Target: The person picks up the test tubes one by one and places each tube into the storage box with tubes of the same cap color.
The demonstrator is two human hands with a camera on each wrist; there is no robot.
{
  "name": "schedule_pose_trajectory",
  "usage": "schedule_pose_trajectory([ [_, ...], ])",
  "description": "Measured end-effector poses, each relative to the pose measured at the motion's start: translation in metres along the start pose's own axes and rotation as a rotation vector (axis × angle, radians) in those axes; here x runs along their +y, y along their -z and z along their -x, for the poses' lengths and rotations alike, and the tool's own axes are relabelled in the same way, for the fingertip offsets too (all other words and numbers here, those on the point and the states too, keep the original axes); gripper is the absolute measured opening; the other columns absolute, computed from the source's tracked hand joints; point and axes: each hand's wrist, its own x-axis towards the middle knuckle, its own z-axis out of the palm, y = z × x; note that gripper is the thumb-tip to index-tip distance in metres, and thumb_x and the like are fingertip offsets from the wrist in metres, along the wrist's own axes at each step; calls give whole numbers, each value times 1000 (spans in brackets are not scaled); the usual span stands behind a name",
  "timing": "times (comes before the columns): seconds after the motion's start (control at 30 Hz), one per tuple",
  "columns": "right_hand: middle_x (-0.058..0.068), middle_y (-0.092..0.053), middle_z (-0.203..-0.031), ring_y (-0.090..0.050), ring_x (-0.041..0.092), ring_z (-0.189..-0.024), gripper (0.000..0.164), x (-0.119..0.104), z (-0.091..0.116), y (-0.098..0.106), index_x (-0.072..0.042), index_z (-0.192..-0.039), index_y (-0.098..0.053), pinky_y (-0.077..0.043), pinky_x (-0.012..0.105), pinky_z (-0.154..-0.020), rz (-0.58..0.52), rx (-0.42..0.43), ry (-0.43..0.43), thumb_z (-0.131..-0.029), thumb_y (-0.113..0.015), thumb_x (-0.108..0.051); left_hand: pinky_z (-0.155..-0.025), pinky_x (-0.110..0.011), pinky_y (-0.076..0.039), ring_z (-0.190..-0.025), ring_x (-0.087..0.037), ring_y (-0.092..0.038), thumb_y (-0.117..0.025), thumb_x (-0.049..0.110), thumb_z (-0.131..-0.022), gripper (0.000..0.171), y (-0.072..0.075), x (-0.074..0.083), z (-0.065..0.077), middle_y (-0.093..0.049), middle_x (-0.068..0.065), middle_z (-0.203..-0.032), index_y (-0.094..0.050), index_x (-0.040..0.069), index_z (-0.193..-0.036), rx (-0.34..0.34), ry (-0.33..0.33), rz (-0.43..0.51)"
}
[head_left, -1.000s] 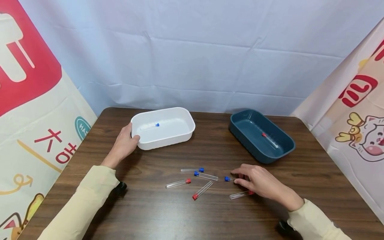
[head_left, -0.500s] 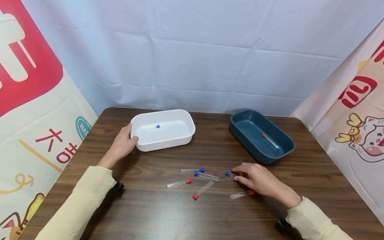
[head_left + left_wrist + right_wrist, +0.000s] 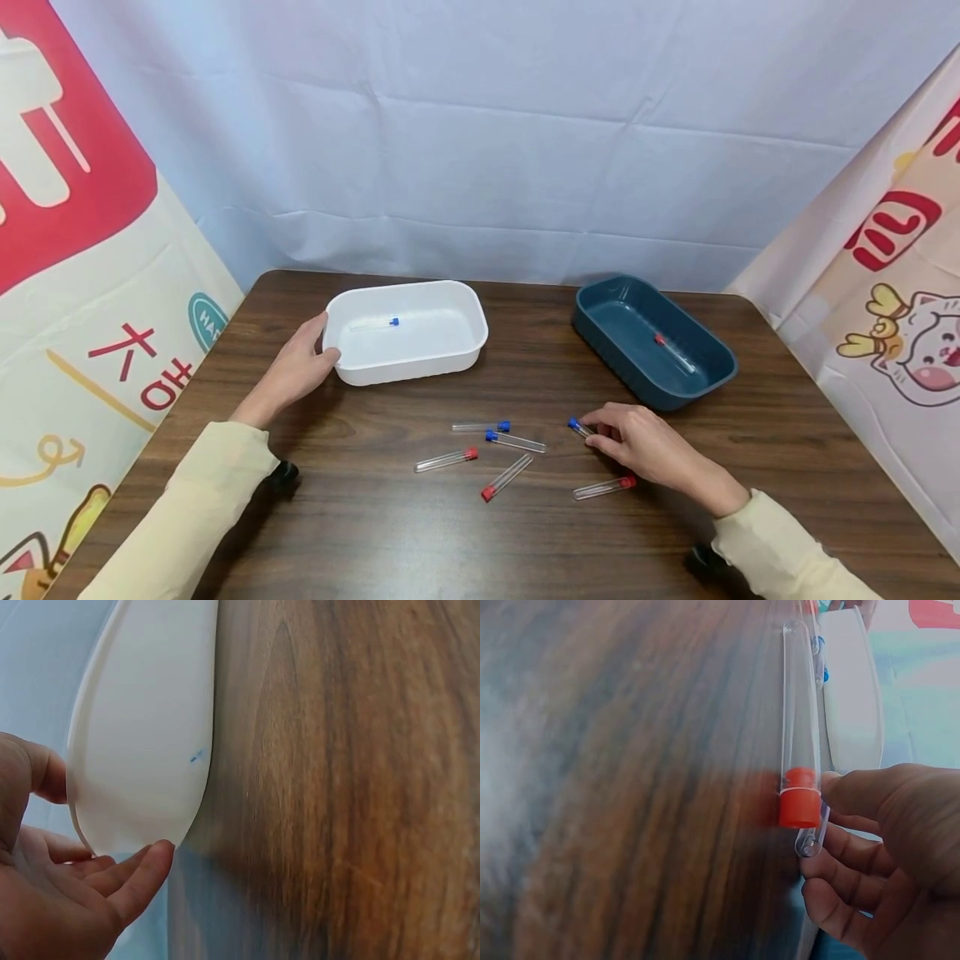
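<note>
At the left end of the white plastic basin (image 3: 408,371), my left hand (image 3: 296,367) grips the wall between thumb and fingers. A blue-capped test tube (image 3: 393,322) lies inside that basin. My right hand (image 3: 637,442) pinches another blue-capped tube (image 3: 577,427) between thumb and fingers; its cap sticks out to the left and much of its body is hidden by the hand. Just in front of the right hand lies a red-capped tube (image 3: 603,488), whose red cap (image 3: 800,808) shows large in the right wrist view.
A dark blue basin (image 3: 615,358) stands at the back right with a red-capped tube (image 3: 675,352) in it. Mid-table lie two blue-capped tubes (image 3: 516,441) and two red-capped ones (image 3: 507,477). A pale curtain (image 3: 495,142) hangs behind the wooden table (image 3: 360,533).
The white basin has shifted slightly nearer along with my left hand. In my right hand, the blue-capped tube has swung so its cap points further up and away; the hand moved slightly back.
</note>
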Motion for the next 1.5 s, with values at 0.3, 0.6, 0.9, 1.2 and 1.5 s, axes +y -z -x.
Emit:
schedule_pose_trajectory([
  [0.3, -16, -54, -77, -50, -1, -67, 20, 3, -4, -1, -8, -113, -76, -45, 23, -58, -36, -2, -39, -93, -79, -12, -120, -61, -22, -153, -43, -20, -51, 15, -100, 75, 1, -1, 4, -18, -28, -167, -15, -6, -163, -4, -19, -23],
  [0.6, -14, -54, -75, -49, 0, -65, 19, 3, -8, -1, -8, -112, -76, -44, 23, -57, -42, 3, -63, -93, -79, -12, -119, -61, -24, -152, -43, -23, -52, 13, -100, 72, 2, -2, 8, -21, -28, -166, -21, -6, -161, -17, -54, -33],
  [0.9, -12, -53, -74, -48, 1, -63, 21, 3, -11, -2, -7, -114, -76, -43, 23, -56, -52, 7, -92, -93, -78, -11, -120, -61, -22, -153, -44, -21, -52, 13, -101, 72, 4, -4, 10, -20, -29, -166, -19, -8, -161, -42, -69, -32],
  [1.2, -11, -53, -68, -49, 0, -53, 24, 3, -13, -4, -3, -117, -73, -44, 23, -52, -93, 9, -112, -94, -77, -9, -120, -62, -23, -152, -45, -21, -53, 16, -101, 74, 3, -3, 14, -19, -29, -166, -17, -7, -162, -60, -62, -31],
  [1.5, -11, -52, -66, -48, 0, -53, 23, 3, -17, -6, -2, -114, -73, -43, 23, -51, -83, 31, -135, -93, -78, -8, -120, -62, -23, -153, -46, -20, -53, 16, -103, 73, 5, -5, 15, -19, -30, -166, -17, -8, -161, -69, -86, -32],
])
